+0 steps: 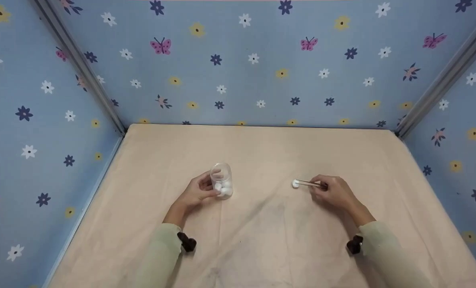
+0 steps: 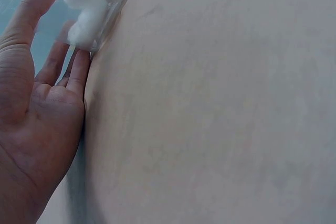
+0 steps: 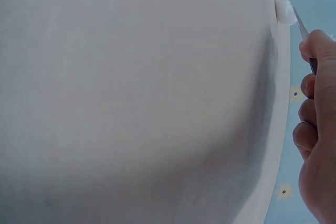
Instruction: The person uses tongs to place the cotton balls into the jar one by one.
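My left hand (image 1: 196, 192) grips a clear plastic jar (image 1: 222, 170) from its left side, the thumb in front and the other fingers behind. Several white cotton balls (image 1: 223, 189) lie in the bottom of the jar; the left wrist view shows these cotton balls (image 2: 86, 11) through its wall. To the right, my right hand (image 1: 336, 193) pinches a pair of thin metal tweezers (image 1: 311, 183) pointing left. At the tweezers' tips is a single cotton ball (image 1: 295, 183), at or just above the cloth; in the right wrist view that cotton ball (image 3: 285, 12) sits by the tip.
A pale peach cloth (image 1: 258, 152) with creases covers the table. Blue walls (image 1: 254, 80) printed with flowers and butterflies close it in at the back, left and right, with grey metal posts (image 1: 82, 66) at the corners. Each wrist wears a small black device (image 1: 187, 242).
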`<state>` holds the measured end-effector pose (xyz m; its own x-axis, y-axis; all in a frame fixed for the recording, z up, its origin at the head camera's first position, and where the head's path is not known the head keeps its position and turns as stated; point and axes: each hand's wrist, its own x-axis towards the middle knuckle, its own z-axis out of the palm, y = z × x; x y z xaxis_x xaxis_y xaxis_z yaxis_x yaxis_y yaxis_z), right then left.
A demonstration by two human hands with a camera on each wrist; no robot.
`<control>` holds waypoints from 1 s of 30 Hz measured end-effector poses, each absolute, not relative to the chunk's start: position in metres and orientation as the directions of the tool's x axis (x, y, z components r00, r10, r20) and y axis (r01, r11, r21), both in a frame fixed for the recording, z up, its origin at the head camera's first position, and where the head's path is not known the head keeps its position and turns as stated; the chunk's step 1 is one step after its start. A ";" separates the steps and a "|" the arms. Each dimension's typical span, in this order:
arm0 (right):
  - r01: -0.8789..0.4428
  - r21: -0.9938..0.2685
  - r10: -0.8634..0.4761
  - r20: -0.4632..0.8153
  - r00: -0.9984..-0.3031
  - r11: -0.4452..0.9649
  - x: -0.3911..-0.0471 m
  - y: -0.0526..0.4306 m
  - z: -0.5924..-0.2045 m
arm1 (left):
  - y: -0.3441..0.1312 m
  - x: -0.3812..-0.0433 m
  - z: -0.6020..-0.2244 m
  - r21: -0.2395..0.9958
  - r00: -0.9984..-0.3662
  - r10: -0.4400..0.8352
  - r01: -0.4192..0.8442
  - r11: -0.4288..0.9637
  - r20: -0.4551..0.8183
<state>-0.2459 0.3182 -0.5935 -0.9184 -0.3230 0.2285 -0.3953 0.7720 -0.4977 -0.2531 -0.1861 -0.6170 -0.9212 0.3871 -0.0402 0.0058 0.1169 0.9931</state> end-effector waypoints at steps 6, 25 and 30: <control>-0.383 -0.488 -0.324 0.205 -0.924 0.784 -0.246 0.316 -0.592 | -0.186 -0.253 -0.618 0.992 -0.924 0.380 0.002 0.129 -0.048; -0.400 -0.504 -0.342 0.209 -0.916 0.765 -0.245 0.317 -0.592 | -0.187 -0.253 -0.618 0.993 -0.918 0.395 0.021 0.115 -0.026; -0.390 -0.519 -0.334 0.201 -0.921 0.761 -0.245 0.316 -0.591 | -0.187 -0.252 -0.615 0.992 -0.919 0.391 0.000 0.126 -0.049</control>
